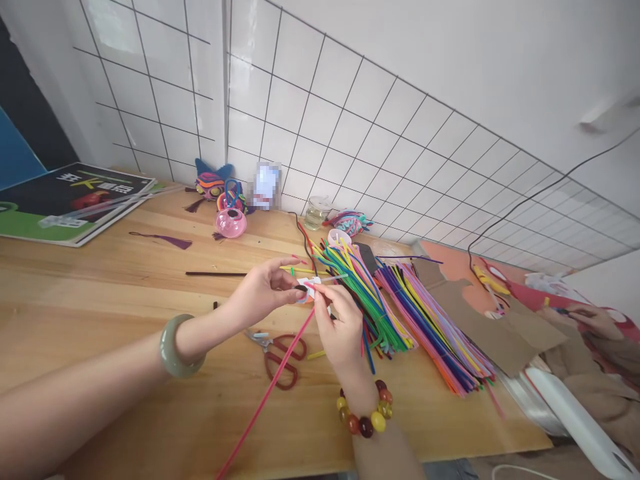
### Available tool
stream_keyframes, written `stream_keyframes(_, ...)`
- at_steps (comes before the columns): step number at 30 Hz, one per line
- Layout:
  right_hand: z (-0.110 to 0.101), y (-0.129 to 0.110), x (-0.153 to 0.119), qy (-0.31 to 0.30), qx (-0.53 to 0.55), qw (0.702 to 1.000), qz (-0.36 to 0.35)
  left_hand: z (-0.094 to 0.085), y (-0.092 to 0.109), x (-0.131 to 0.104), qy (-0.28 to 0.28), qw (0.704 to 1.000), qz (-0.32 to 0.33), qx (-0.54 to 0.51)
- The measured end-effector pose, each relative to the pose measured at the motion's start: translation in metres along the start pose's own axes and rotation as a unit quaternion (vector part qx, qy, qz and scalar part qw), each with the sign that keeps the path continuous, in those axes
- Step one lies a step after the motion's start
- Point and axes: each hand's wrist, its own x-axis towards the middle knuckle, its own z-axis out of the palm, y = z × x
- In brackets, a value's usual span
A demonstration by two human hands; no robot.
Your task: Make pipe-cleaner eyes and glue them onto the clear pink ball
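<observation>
Between the thumb and fingers of my left hand (265, 288) is a small white piece (306, 287) with black and orange parts; its exact kind I cannot make out. My right hand (341, 323) pinches a long pink pipe cleaner (273, 383) against this piece. The pipe cleaner's free length runs down toward the bottom edge of the view. On the wooden table below my hands lie red-handled scissors (271, 344), their blades partly hidden by my left wrist. Close by my right hand is a bundle of coloured pipe cleaners (375, 307).
A second pipe cleaner bundle (435, 330) lies further right, beside brown cardboard (480, 327). Along the tiled wall stand colourful woven crafts (213, 183), a pink round container (231, 223) and a glass jar (316, 215). A person's hand (595, 320) shows at far right.
</observation>
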Motion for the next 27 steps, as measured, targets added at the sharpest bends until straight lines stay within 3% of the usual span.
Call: stream_keyframes(27, 0.0015, -0.0027, -0.0014, -0.021, -0.012, 1.0, -0.015, 0.0015, 0.0035, -0.0017, 0.003, 0.999, -0.032, -0.033)
